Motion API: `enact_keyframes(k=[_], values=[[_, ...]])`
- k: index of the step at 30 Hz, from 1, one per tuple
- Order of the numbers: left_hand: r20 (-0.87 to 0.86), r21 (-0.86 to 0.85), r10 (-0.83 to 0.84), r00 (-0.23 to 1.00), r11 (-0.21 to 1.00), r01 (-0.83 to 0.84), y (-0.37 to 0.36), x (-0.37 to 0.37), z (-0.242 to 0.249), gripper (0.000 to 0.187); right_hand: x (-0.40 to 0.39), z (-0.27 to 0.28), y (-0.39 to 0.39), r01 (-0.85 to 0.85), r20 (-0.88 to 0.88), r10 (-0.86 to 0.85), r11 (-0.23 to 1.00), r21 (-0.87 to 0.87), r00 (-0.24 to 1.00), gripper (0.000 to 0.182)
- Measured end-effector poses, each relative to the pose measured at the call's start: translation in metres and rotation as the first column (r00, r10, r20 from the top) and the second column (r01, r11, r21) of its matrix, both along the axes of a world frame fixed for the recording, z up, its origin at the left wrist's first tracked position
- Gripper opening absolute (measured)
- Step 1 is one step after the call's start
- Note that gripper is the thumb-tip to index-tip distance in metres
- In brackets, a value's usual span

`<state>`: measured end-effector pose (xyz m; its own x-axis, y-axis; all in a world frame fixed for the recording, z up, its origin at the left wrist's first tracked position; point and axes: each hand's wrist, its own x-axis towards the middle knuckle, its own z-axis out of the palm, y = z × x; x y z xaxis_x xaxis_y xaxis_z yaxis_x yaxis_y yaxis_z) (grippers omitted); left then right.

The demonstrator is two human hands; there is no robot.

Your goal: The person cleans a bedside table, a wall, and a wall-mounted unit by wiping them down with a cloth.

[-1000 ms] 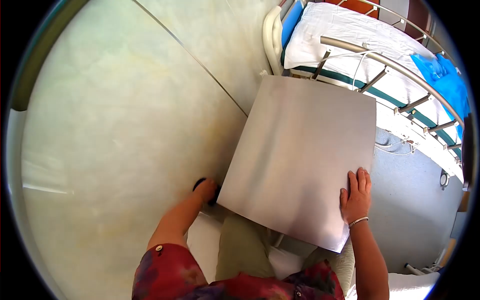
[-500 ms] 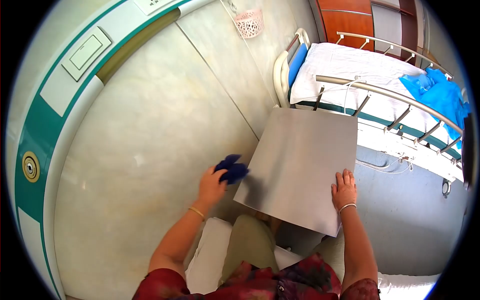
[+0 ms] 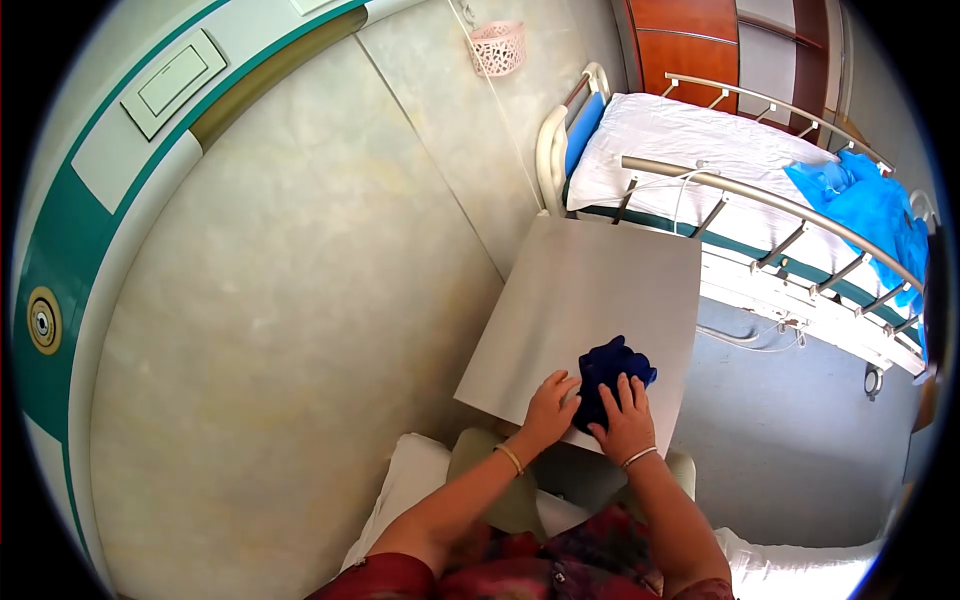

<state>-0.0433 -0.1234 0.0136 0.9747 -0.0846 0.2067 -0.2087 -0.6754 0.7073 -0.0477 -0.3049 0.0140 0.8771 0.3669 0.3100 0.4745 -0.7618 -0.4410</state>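
Note:
A crumpled dark blue cloth (image 3: 612, 362) lies near the front edge of the smooth grey tabletop (image 3: 540, 310). My right hand (image 3: 628, 428) rests on the cloth's lower part, fingers stretched out and spread over it. Just at its left side is my left hand (image 3: 545, 412), with the fingers extended and the fingertips right at the cloth's edge. The underside of the cloth is hidden.
A bed (image 3: 680, 140) with metal side rails (image 3: 760, 196) stands behind and right of the table. Blue fabric (image 3: 865, 205) lies on it. The pale wall (image 3: 290, 270) runs along the left, with a pink basket (image 3: 497, 48) hanging there.
The blue cloth has gone from my left hand, out over the left side, onto the tabletop. My right hand has moved from the table's right edge onto the cloth.

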Motion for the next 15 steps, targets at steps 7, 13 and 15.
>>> enact_keyframes(k=[7, 13, 15], values=[[0.121, 0.172, 0.091, 0.989, 0.979, -0.111, 0.002, 0.001, 0.001, 0.051, 0.077, -0.005, 0.02, -0.132, -0.314, 0.376, 0.797, 0.589, 0.872, 0.048], [0.104, 0.529, 0.097, 0.99, 0.837, -0.137, -0.021, 0.034, 0.019, 0.057, 0.147, -0.021, -0.032, 0.281, -0.077, -0.289, 0.954, -0.101, 0.954, 0.044], [0.143, 0.539, 0.083, 0.986, 0.829, -0.148, -0.018, 0.05, 0.008, 0.056, 0.161, -0.016, -0.047, 0.313, -0.138, -0.342, 0.93, -0.192, 0.93, 0.046]])
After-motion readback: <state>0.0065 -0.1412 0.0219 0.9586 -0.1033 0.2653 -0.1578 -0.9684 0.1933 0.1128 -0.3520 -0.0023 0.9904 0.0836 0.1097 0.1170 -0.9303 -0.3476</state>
